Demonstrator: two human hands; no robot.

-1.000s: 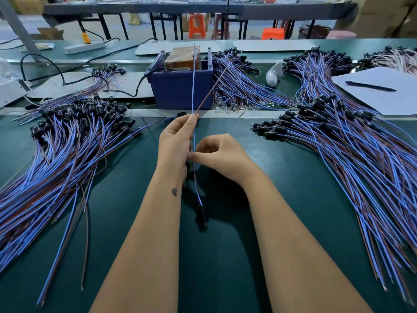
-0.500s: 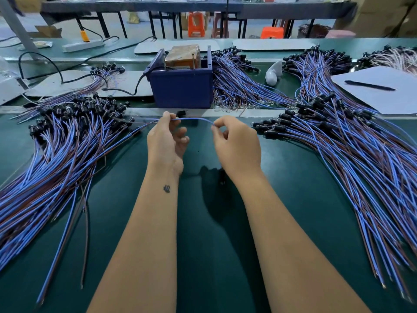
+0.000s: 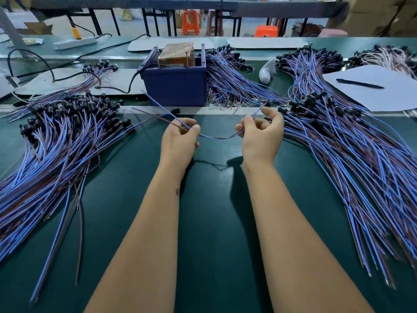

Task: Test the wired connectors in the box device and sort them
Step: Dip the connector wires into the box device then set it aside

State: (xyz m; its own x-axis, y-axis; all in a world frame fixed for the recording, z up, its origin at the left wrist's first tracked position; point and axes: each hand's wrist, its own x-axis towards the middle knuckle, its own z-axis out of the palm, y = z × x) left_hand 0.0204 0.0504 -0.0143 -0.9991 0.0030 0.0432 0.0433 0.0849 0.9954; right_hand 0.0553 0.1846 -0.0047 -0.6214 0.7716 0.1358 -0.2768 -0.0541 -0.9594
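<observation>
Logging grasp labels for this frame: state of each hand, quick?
Left hand: closed, pinching the wire pair near its free ends.
Right hand: closed, pinching the same wire pair at its other end.

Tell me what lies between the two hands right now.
In the head view, one blue-and-brown wire pair sags between the left hand and the right hand, each pinching it. Under it is only bare green mat.

- Both forearms extended forward, bare, roughly parallel, wrists raised off the surface.
- Left hand point(image 3: 179, 141): back facing camera, fingers curled, thumb and forefinger pinching.
- Right hand point(image 3: 261, 137): fingers curled inward, thumb and fingertips pinching, level with left, apart.
</observation>
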